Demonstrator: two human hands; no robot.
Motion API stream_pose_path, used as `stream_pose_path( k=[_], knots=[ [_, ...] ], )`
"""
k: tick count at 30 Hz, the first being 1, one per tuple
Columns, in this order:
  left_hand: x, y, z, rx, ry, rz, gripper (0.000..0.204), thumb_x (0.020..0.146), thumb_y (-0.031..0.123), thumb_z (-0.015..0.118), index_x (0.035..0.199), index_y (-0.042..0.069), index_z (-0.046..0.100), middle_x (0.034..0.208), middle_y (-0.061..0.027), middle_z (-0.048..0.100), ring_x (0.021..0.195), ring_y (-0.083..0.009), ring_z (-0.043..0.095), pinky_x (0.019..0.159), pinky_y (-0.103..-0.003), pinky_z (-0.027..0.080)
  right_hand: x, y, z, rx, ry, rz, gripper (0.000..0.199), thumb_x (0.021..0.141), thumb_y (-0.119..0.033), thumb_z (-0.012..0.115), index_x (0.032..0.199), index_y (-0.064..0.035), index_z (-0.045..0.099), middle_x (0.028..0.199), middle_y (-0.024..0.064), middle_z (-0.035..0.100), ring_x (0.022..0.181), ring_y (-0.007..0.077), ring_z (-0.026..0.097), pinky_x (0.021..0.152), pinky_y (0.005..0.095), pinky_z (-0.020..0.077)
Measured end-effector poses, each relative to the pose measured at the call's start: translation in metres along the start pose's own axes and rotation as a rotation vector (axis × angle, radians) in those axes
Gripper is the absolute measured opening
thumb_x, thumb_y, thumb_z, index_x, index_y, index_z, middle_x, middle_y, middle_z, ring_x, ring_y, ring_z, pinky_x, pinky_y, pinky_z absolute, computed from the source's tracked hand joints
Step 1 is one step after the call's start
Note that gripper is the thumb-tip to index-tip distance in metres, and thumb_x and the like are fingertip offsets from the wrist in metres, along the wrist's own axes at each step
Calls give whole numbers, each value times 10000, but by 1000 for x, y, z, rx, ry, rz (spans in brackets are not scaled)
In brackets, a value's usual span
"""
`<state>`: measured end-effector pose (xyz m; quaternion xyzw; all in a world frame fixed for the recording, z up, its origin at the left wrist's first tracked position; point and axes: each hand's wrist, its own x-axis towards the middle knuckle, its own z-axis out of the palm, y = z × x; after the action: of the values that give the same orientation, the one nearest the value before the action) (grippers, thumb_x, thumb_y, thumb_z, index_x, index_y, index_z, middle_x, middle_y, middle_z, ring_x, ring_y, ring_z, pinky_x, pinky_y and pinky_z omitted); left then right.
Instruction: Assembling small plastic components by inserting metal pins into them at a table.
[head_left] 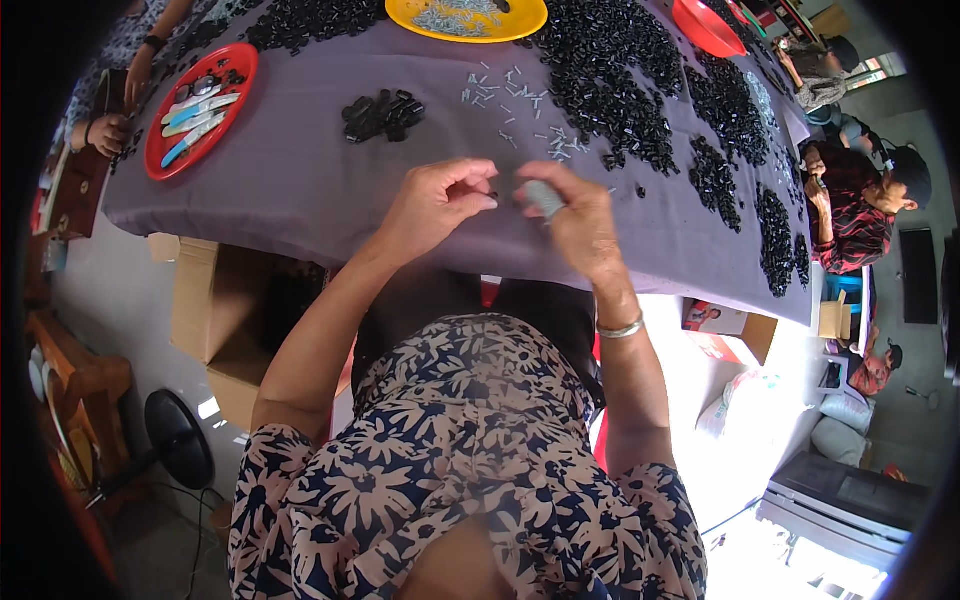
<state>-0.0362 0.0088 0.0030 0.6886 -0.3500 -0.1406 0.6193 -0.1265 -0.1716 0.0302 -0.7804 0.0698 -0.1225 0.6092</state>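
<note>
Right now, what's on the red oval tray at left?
On the red tray: several white-and-blue tools, lying side by side, with small dark pieces near its far end. They cover part of the tray's floor, so anything beneath can't be seen.

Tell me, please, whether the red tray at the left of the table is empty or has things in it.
Not empty: long white-and-blue items lie in the red tray, along with small dark pieces.
</note>
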Motion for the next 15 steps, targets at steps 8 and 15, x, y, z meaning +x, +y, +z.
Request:
stream_pose_path(
  k=[8, 15],
  knots=[
    [6, -10, 6, 399, 38, 290, 215, 782, 1, 695, 991, 28, 654, 776, -67, 587, 686, -225, 557, 665, -318, 458, 13, 19, -104, -485, 272, 405, 158, 822, -13, 579, 893, -4, 719, 676, 26, 642, 554, 74, 566, 459, 217, 462],
    [9, -16, 14, 710, 64, 469, 195, 757, 6, 697, 938, 69, 662, 850, -43, 582, 791, -238, 587, 703, -363, 468, 32, 28, -104, -534, 202, 463, 173, 795, -16, 579, 870, -13, 735, 641, 56, 656, 523, 94, 608, 461, 244, 500]
  ],
)
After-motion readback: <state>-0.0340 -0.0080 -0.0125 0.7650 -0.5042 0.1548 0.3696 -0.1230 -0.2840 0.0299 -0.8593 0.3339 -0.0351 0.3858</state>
